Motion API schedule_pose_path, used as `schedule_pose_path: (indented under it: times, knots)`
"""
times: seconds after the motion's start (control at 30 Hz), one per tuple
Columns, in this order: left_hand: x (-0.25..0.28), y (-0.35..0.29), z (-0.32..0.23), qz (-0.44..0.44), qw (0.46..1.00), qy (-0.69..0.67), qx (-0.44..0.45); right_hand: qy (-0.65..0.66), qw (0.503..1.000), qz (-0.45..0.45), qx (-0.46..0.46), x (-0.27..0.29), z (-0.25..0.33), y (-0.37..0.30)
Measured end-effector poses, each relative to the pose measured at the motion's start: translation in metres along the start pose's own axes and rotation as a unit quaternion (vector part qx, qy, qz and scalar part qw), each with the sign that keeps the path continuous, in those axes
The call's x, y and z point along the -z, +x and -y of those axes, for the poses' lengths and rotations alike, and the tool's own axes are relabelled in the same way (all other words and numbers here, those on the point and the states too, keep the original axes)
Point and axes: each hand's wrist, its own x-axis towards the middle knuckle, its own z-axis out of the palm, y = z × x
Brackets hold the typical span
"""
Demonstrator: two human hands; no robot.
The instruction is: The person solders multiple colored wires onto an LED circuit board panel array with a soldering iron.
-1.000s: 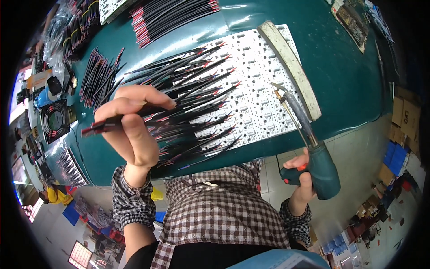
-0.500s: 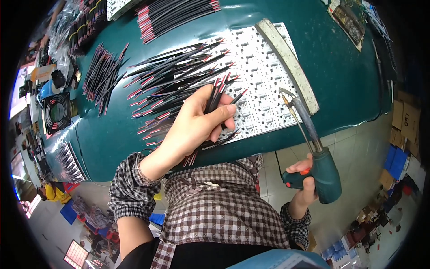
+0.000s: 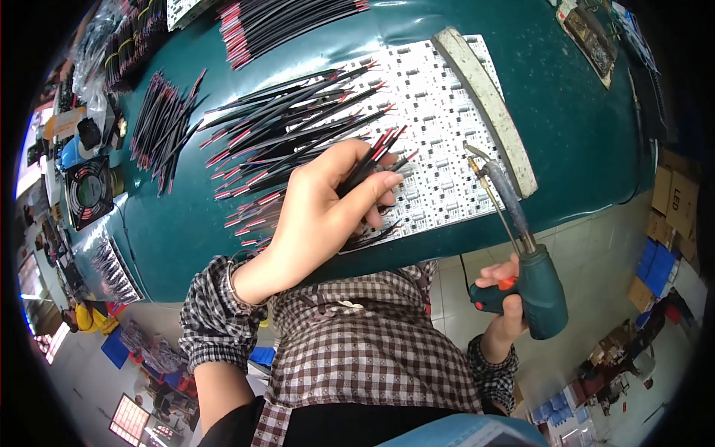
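My left hand point(image 3: 309, 212) is closed around a small bunch of black cables point(image 3: 381, 149) with red and white ends, one of them angled out past the thumb. It hovers over the near part of a white circuit board panel point(image 3: 421, 97) dotted with small dark components. Other black cables point(image 3: 275, 115) lie in a row across the panel's left side, some with their tips on it. My right hand point(image 3: 509, 313) grips a green soldering gun point(image 3: 545, 298) by its handle, a finger at the red trigger. The gun's tip and thin feed tube point(image 3: 491, 194) point up over the panel's near right corner.
A pale curved bar point(image 3: 488, 112) lies along the panel's right side. More cables form a pile point(image 3: 165, 123) at left and a neat row point(image 3: 290, 26) at the back. A black fan point(image 3: 89, 195) stands at the far left. A dirty tray point(image 3: 588, 37) sits at the back right.
My left hand has shifted slightly right, and the bunch in it now leans further right, toward the soldering gun. The right hand and gun stay almost where they were.
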Motion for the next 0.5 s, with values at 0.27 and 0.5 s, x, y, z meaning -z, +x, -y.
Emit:
schedule_pose_path:
  times: [0.27, 0.5]
  knots:
    - [-0.003, 0.001, 0.0, 0.011, 1.0, 0.003, 0.008, -0.011, 1.0, 0.011, -0.01, 0.0, 0.004, 0.0]
    - [-0.006, 0.023, 0.017, -0.035, 0.96, 0.218, -0.174, -0.014, 1.0, 0.016, -0.005, -0.001, 0.004, -0.003]
